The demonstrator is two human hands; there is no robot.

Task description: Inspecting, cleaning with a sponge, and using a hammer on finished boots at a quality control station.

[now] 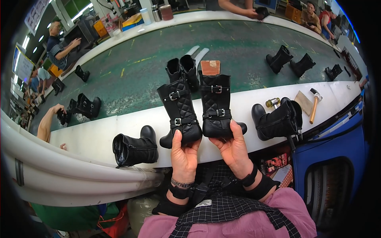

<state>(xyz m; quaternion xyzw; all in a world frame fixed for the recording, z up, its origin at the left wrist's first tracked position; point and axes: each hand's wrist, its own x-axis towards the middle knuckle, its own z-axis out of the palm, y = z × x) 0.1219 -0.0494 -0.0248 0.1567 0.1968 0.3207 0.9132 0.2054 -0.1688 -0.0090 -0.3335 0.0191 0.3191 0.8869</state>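
Two black quilted boots with buckled straps are held side by side before me. My left hand (pixel 184 156) grips the left boot (pixel 176 104) by its foot end, thumb on the near side. The right boot (pixel 215 97) is gripped the same way by my right hand (pixel 233 150). Both shafts point away from me and the toes turn outward. Just beyond their tops stands another pair of black boots (pixel 187 68). On the white ledge (pixel 105 129), one boot (pixel 137 146) lies left of my hands, and more boots (pixel 278 118) lie to the right.
A hammer (pixel 314 106), a small mallet (pixel 273 102) and a tan pad (pixel 303 103) lie at right. Beyond the ledge, the green conveyor belt (pixel 151 53) carries several boots and a reddish-brown block (pixel 210 67). A co-worker's arm (pixel 48 119) reaches in at left. A blue machine (pixel 329 146) stands lower right.
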